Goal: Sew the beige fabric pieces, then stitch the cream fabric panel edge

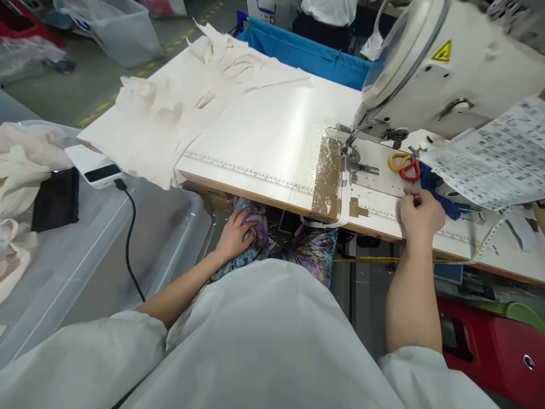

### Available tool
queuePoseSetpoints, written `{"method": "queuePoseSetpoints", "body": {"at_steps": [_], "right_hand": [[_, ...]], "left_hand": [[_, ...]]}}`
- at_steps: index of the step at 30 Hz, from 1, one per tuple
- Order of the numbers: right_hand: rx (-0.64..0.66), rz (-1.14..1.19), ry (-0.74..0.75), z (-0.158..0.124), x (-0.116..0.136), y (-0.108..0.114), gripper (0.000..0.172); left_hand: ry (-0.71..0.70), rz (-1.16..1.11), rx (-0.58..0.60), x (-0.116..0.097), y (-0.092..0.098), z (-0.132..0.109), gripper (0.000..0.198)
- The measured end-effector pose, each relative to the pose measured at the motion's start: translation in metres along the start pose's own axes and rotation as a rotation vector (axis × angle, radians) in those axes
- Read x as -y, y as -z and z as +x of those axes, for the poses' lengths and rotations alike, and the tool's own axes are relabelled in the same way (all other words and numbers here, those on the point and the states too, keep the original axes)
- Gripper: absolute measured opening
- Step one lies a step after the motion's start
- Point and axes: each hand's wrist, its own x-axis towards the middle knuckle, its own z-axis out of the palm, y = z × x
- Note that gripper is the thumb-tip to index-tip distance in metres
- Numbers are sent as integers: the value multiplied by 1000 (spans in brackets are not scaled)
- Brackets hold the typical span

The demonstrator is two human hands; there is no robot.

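My left hand (pixel 235 232) rests below the table edge on my knee, which is covered in purple and blue patterned cloth (pixel 298 247); its fingers are curled loosely over the cloth. My right hand (pixel 419 215) lies on the sewing table (pixel 272 136) near the front edge, to the right of the needle plate (pixel 361 169). Its fingers are bent and pinched together, and what they hold is hidden. Yellow and red scissors (pixel 404 166) lie just beyond that hand. The white sewing machine (pixel 451 62) stands above on the right.
Cream fabric pieces (pixel 179 108) are piled on the table's far left. A clear plastic bin (pixel 85 250) at my left carries cloth, a black item and a white device with a cable. A printed sheet (pixel 494 159) hangs at right. A blue bin (pixel 306 54) and a person stand behind.
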Motion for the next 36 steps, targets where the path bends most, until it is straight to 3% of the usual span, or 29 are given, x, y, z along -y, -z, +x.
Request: {"method": "queuePoseSetpoints", "body": {"at_steps": [4, 8, 18, 23, 31, 36], "right_hand": [[-60, 59, -57, 1, 5, -1, 41], [-88, 41, -45, 4, 6, -7, 44], [-126, -122, 0, 4, 19, -5, 45], [-105, -356, 51, -1, 17, -3, 46], [3, -398, -8, 2, 29, 2, 48], [63, -323, 27, -1, 4, 5, 45]], "left_hand": [[-10, 33, 59, -3, -5, 11, 32], [-42, 0, 84, 10, 0, 10, 30], [25, -132, 2, 50, 23, -16, 35], [75, -107, -9, 60, 33, -29, 36], [128, -79, -118, 44, 16, -16, 30], [142, -76, 89, 30, 2, 8, 34]]}}
